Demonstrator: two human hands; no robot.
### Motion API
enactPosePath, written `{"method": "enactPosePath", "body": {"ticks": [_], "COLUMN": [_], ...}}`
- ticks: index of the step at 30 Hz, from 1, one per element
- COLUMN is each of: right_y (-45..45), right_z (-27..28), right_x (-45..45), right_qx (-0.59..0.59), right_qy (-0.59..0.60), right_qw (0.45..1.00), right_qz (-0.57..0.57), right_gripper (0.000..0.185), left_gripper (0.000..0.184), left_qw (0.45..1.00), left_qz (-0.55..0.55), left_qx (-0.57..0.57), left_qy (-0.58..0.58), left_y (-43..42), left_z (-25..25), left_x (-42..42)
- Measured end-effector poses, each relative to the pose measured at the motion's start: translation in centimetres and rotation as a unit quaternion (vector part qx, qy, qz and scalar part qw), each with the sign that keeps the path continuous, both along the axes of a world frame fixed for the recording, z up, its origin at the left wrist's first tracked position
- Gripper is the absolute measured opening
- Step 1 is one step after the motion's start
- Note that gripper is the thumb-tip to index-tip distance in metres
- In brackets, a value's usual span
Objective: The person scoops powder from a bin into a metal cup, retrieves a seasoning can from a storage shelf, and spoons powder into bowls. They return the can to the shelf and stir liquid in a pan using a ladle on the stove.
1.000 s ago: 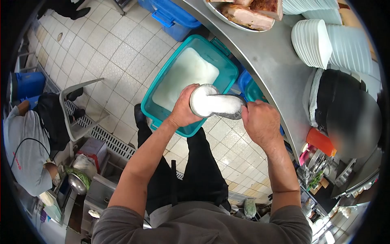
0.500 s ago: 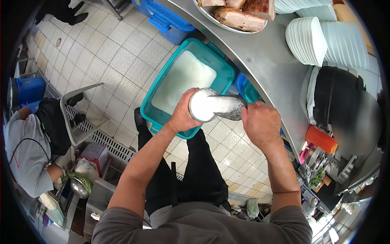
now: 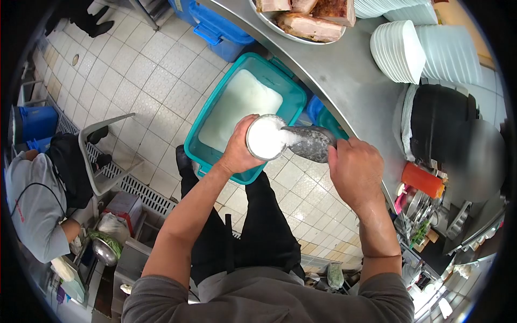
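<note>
Cup in the middle of it all, heaped to the rim with fine white grains, its mouth facing up at us over the near right edge of a teal tub! Left hand has it, fingers wrapped snugly round the side, leaving the top free, presumably so the load has a way in. And look at the scoop: tip right at the cup's rim, a trail of white bridging the two, most of its dark bowl bare. Right hand clenches the handle, hidden in that tight fist, and I'd say holding the far end keeps the knuckles away from the grains.

Beneath, more of the white stuff lies in the tub, on the floor just in front of the person, a handy spot, I reckon, for catching part of any spill. Just beside it runs the steel counter, carrying a dish of browned meat and nested white bowls, likely packed together to save room. Farther out, a blue bin by the counter's edge, and over on the left a co-worker in a grey shirt, near a pale chair
</note>
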State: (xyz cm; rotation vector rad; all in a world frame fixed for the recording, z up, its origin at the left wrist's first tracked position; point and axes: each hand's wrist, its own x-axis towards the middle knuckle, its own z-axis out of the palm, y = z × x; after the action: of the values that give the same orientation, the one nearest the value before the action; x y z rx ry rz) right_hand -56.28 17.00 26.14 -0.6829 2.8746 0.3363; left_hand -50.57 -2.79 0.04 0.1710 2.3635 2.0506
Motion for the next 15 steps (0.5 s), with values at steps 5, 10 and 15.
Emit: {"method": "enactPosePath", "body": {"ticks": [5,10,15], "right_y": [0.1,1.9,6.1], "right_z": [3.5,7.3,5.5], "right_x": [1.4,3.5,5.1], "right_qx": [-0.029,-0.096,-0.170], "right_qy": [0.000,0.035,-0.066], "right_qw": [0.999,0.990,0.960], "right_qz": [-0.046,-0.098,-0.211], "right_gripper": [0.019,0.019,0.024], "left_gripper": [0.106,0.115,0.124], "left_qw": [1.000,0.999,0.993], "left_qz": [-0.009,0.015,0.086], "left_qx": [0.011,0.027,0.037], "left_qy": [0.013,0.041,0.075], "left_y": [-0.4,-0.9,-2.7], "left_z": [1.5,4.6,7.7], "left_x": [0.5,1.1,3.7]}}
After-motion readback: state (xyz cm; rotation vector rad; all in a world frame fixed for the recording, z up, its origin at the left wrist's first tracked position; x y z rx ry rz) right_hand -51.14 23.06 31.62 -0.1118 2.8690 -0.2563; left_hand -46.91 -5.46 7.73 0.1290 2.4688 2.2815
